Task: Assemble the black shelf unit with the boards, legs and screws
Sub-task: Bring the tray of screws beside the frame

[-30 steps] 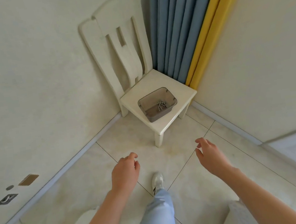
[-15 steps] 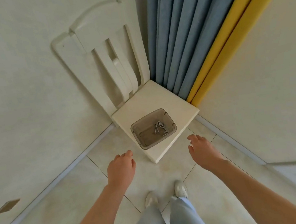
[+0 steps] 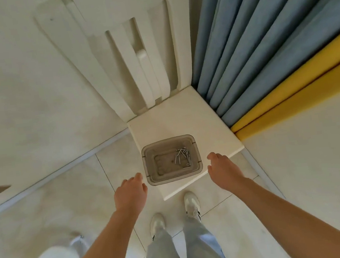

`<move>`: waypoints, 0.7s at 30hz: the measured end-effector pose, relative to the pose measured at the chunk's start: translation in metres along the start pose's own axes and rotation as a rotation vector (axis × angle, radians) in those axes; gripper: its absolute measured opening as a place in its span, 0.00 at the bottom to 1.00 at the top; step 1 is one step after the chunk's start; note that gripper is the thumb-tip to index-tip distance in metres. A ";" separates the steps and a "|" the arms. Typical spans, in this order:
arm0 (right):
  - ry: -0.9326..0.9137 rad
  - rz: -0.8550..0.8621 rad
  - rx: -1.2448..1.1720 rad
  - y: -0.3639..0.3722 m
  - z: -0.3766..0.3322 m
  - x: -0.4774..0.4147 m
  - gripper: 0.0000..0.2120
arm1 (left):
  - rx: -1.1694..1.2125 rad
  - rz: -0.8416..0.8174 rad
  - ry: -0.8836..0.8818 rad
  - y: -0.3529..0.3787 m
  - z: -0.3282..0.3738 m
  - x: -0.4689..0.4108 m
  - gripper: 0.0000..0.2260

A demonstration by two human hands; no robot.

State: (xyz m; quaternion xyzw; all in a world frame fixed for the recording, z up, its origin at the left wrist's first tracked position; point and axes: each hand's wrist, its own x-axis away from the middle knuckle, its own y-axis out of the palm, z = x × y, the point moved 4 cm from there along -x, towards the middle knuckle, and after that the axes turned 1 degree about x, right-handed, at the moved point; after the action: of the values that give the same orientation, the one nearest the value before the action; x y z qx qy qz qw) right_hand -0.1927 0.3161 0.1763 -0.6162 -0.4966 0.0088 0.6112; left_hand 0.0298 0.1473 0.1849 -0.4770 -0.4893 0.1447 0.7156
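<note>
Both hands, left [image 3: 130,193] and right [image 3: 222,169], released and empty, flank a translucent grey plastic bin [image 3: 172,160] of silver screws [image 3: 182,154] on a white wooden chair [image 3: 185,118].

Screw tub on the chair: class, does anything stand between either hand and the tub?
Nothing visible does. The tub sits open-topped on the chair seat with screws inside. The left hand and right hand flank it, both open, with only bare seat and floor between.

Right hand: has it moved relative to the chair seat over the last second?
Yes. The right hand has come forward to the chair seat's front edge, beside the grey tray of screws.
</note>
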 end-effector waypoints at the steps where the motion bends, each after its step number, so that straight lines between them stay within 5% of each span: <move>1: 0.001 -0.013 0.006 0.002 0.003 -0.010 0.15 | 0.021 -0.007 -0.024 0.003 0.002 -0.005 0.13; 12: 0.083 -0.103 -0.110 0.044 0.018 -0.099 0.16 | 0.406 -0.109 -0.350 0.072 -0.023 -0.074 0.17; 21: 0.363 -0.136 -0.505 0.073 0.019 -0.137 0.22 | 0.721 -0.152 -0.368 0.101 -0.015 -0.112 0.21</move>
State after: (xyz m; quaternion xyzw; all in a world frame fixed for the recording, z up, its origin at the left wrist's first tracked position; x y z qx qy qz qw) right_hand -0.2303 0.2621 0.0341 -0.7055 -0.4061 -0.2656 0.5166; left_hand 0.0150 0.1140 0.0376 -0.1243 -0.5610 0.3364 0.7461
